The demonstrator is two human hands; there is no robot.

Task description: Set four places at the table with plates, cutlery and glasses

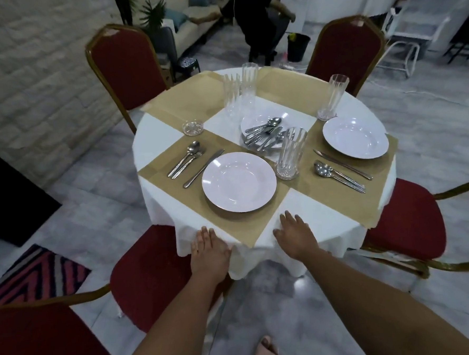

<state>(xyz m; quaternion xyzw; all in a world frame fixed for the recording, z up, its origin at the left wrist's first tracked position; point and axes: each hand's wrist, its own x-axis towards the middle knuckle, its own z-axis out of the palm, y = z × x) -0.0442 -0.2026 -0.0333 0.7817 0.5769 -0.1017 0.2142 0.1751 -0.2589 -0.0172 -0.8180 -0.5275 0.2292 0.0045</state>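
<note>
A round table point(156, 127) in a white cloth carries tan placemats. On the near mat sit a white plate point(239, 181), a knife point(204, 168), a spoon and fork point(187, 158), and a tall glass point(291, 153). The right mat holds a second plate point(355, 137), cutlery point(338, 171) and a glass point(332, 97). A centre plate point(265, 120) holds a heap of spare cutlery point(263, 135). Two tall glasses point(240, 90) and a small glass dish point(193, 127) stand behind. My left hand point(209, 250) and right hand point(296, 235) rest flat on the table's near edge, holding nothing.
Red chairs with gold frames ring the table: two at the back point(123, 66) point(345, 52), one at the right point(406, 219), one at the near left point(148, 276). A person sits behind by a black bin point(298, 47). A patterned rug point(39, 274) lies on the left floor.
</note>
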